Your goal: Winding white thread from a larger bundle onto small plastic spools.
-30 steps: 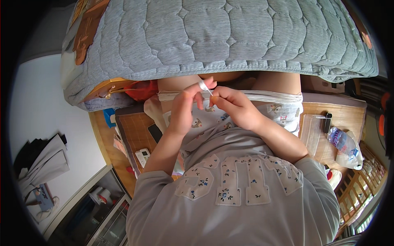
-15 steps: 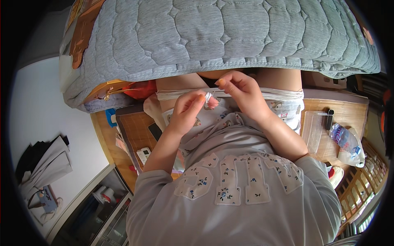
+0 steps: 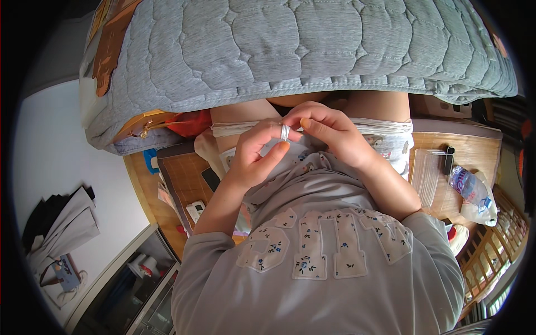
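Both hands are close together above my lap. A small bundle of white string (image 3: 285, 133) is looped round the index finger of my left hand (image 3: 254, 153), whose thumb stands a little below the loops. My right hand (image 3: 329, 131) has its fingers curled and pinched right beside the loops. Its fingertips touch the wound finger and partly hide where the string runs. Under the hands lie the patterned white shorts (image 3: 385, 146) and the hem of my grey shirt (image 3: 312, 184).
A grey quilted cover (image 3: 301, 44) spans the front, its edge just beyond my knees. On the woven mat (image 3: 486, 148) to my right lie a plastic bottle (image 3: 468, 185) and a clear tray (image 3: 429, 173). At left are a phone (image 3: 211, 178), a white remote (image 3: 195, 210) and a red bag (image 3: 187, 124).
My right hand has come down and left, from slightly apart to touching the left index finger. The left thumb has moved down, away from the looped string.
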A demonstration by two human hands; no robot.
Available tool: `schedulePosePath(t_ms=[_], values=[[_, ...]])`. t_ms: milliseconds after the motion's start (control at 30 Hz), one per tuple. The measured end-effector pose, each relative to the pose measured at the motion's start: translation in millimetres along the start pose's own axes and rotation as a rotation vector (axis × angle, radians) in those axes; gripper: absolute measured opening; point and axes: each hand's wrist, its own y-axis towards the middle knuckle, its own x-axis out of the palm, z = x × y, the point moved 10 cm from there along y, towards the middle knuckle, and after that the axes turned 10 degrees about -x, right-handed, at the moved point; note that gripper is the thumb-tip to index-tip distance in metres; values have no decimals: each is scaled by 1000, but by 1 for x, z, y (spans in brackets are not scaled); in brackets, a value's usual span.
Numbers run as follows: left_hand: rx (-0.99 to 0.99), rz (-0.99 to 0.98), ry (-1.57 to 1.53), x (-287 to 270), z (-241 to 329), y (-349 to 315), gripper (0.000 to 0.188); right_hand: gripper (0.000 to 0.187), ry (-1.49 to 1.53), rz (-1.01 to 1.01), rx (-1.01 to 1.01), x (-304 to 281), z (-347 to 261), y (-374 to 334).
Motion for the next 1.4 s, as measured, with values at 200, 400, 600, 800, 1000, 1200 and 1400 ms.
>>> schedulePosePath(t_ms=[200,400,600,800,1000,1200,1400], values=[[-93,-40,2,11,-1,-3,10,10,-235,-162,-124,9,-25,1],[-63,-93,45,20,-1,-3,8,7,-488,-387,-193,21,-44,6],[-191,-126,-65,30,-15,-9,6,5,-538,-498,-210,28,-41,5],[-215,-89,-394,27,-24,-10,22,7,-382,-388,-175,11,-31,6],[-187,-24,-524,7,-29,-10,29,25,-191,-9,150,-24,11,-3],[-169,-30,-613,11,-36,-5,26,24,132,-100,77,2,8,-10],[-205,46,-427,15,-42,-4,28,9,-198,-4,-4,-12,-6,-1]])
